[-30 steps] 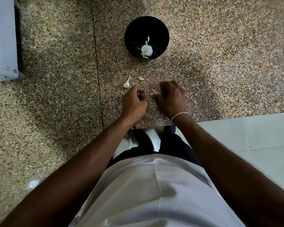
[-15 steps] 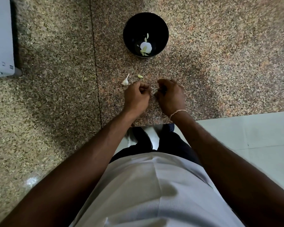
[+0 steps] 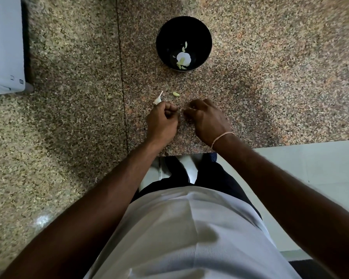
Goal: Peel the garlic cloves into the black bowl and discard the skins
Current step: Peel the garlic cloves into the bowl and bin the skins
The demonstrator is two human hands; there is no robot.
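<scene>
Near the top centre of the frame the black bowl [image 3: 183, 43] is sitting on the counter, holding a few pale peeled garlic pieces [image 3: 183, 58]. Below it, an unpeeled clove [image 3: 158, 100] is lying just beside the left hand [image 3: 162, 121], with a small greenish scrap [image 3: 176, 94] close by. Both hands are curling inward at mid-frame, the right hand [image 3: 207, 119] seemingly pinching something tiny, likely skin; whether either is actually gripping a clove cannot be told. They are probably working close to the bowl for short drops. The speckled granite counter [image 3: 270, 77] is meeting white floor tiles [image 3: 310, 168] at lower right; a white appliance [image 3: 4, 47] is standing upper left.
</scene>
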